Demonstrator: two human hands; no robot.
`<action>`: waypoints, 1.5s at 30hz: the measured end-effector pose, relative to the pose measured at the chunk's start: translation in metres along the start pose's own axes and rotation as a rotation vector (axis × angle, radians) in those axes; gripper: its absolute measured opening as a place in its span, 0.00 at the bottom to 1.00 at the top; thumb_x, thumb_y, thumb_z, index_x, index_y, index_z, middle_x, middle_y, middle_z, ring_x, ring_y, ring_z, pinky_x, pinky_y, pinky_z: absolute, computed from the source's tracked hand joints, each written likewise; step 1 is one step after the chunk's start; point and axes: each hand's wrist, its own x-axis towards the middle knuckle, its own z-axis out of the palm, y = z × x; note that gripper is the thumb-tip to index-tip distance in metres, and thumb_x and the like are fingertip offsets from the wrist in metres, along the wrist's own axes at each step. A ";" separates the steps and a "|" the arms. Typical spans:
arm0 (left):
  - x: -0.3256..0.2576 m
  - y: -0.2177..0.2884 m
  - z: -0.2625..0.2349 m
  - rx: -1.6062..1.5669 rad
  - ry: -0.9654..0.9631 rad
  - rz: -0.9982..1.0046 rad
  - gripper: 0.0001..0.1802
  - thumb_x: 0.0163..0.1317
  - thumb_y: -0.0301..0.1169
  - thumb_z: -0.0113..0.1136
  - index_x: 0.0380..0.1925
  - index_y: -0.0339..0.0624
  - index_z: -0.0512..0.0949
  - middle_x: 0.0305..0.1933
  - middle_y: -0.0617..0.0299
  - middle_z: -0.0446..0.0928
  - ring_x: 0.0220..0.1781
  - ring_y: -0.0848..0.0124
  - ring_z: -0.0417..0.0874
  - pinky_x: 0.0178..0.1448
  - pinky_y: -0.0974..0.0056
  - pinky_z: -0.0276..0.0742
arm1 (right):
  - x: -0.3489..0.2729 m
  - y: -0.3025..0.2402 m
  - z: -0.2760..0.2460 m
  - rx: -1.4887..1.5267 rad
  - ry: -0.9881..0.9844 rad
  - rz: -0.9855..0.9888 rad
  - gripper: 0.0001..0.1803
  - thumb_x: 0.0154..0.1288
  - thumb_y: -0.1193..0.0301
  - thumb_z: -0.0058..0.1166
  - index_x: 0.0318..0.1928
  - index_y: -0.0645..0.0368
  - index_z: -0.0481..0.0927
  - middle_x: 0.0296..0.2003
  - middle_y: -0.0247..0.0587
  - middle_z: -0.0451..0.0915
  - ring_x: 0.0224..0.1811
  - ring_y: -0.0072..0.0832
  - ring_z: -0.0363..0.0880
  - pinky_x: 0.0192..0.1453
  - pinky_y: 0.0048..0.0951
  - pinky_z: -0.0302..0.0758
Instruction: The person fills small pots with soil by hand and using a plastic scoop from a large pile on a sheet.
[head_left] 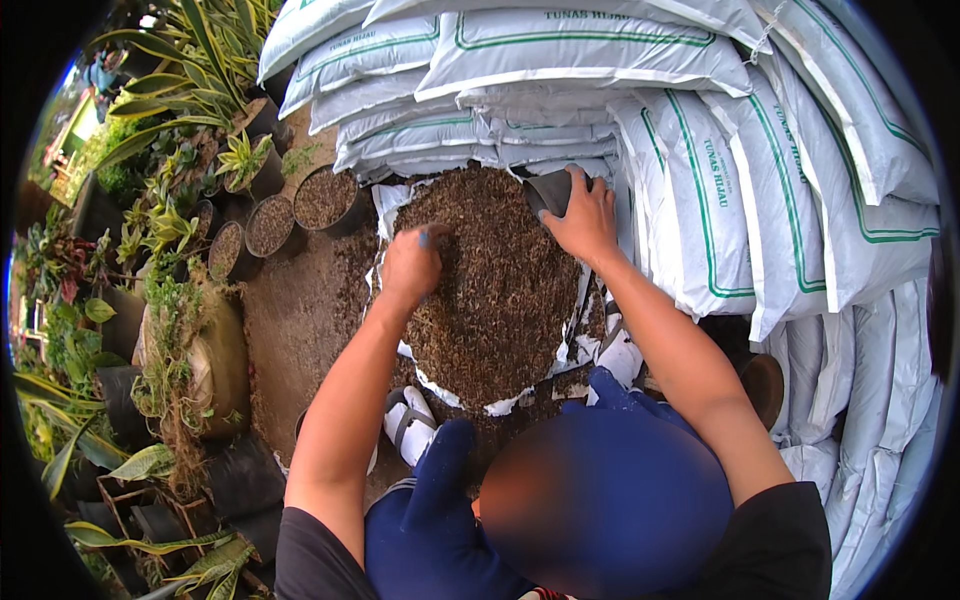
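Observation:
A broad heap of dark brown potting soil (490, 270) lies in front of me on a torn white sack (440, 392), whose ragged edges show around it. My right hand (582, 218) grips a black plant pot (549, 190) at the far right side of the heap, its fingers over the rim. The pot looks tilted, and its inside is mostly hidden. Over the left part of the soil, my left hand (412, 268) is closed. A bit of blue shows at its fingertips; whatever those fingers hold, if anything, cannot be made out.
Filled white sacks with green lines (590, 55) are stacked high at the back and right. Three soil-filled black pots (272, 228) stand left of the heap. Potted plants (150, 220) crowd the left side. My sandalled feet (408, 425) flank the heap's near edge.

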 end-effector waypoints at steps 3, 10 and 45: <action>0.000 0.024 -0.017 -0.022 -0.114 -0.068 0.19 0.73 0.43 0.62 0.54 0.44 0.87 0.48 0.39 0.87 0.52 0.42 0.88 0.58 0.48 0.84 | -0.013 0.008 0.003 -0.151 -0.149 -0.039 0.51 0.59 0.57 0.74 0.79 0.49 0.61 0.67 0.69 0.65 0.72 0.66 0.63 0.74 0.57 0.69; -0.023 0.018 0.011 -0.048 -0.506 -0.041 0.62 0.59 0.73 0.64 0.85 0.61 0.48 0.90 0.45 0.33 0.89 0.39 0.31 0.87 0.32 0.44 | -0.040 -0.019 -0.010 -0.321 -0.301 -0.099 0.56 0.55 0.52 0.74 0.81 0.52 0.60 0.70 0.76 0.61 0.70 0.72 0.65 0.73 0.58 0.72; -0.114 0.017 -0.039 0.207 -0.205 0.381 0.43 0.62 0.37 0.71 0.76 0.51 0.63 0.78 0.46 0.61 0.81 0.45 0.60 0.79 0.37 0.58 | -0.046 -0.058 -0.049 0.339 -0.044 -0.377 0.48 0.63 0.43 0.70 0.72 0.59 0.67 0.62 0.62 0.70 0.66 0.59 0.75 0.71 0.50 0.73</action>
